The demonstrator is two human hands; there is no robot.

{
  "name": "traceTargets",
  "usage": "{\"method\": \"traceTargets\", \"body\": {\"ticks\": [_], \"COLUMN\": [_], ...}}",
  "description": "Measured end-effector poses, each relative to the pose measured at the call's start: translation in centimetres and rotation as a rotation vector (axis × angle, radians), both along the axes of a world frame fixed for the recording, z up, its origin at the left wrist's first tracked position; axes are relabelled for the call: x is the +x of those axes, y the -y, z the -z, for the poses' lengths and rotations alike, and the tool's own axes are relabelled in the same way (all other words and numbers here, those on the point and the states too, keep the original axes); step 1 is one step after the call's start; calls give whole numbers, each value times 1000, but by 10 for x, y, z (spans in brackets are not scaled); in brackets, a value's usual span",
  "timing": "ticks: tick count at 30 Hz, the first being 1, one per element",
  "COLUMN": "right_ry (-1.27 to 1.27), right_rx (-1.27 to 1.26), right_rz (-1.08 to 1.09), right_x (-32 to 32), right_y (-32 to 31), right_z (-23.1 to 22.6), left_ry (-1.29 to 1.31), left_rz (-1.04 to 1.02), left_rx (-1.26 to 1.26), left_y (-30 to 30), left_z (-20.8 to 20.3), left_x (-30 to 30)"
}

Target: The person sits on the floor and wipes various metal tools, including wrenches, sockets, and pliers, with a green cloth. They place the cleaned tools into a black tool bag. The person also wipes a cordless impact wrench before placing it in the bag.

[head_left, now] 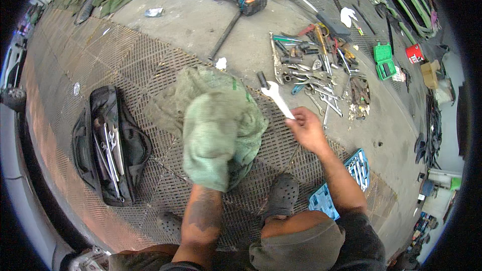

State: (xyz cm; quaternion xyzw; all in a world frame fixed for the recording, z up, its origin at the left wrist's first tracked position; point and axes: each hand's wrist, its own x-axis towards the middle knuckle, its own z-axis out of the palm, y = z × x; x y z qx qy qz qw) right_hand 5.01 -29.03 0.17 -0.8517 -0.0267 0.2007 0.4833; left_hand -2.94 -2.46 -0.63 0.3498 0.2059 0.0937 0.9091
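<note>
A large open-end wrench (277,100) is gripped at its lower end by my right hand (305,129), its pale jaw pointing up and left. Close by that jaw a short dark socket-like piece (262,79) lies on the floor. A green cloth (211,125), blurred in part, covers my left hand completely. Only the left forearm (203,216) shows below the cloth, so the fingers there are hidden. More of the fabric spreads over the floor mat beyond and to the right of that hand.
To the left, an open black tool bag (83,143) holds long wrenches. Several wrenches, pliers and sockets (314,75) lie heaped at the right. Farther off rests a teal-and-black power tool (238,1). A blue socket case (324,201) and green case (384,61) stand open.
</note>
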Motion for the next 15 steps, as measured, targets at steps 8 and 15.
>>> {"method": "traceTargets", "body": {"ticks": [8,15], "right_ry": [-472,-247], "right_rx": [276,319], "right_rz": [-253,-104], "right_x": [-36,-46], "right_y": [-101,-130], "right_z": [-54,-50], "left_ry": [-109,76], "left_rz": [1,83], "left_rx": [533,420], "left_y": [4,8], "left_z": [29,-8], "left_x": [-34,-42]}}
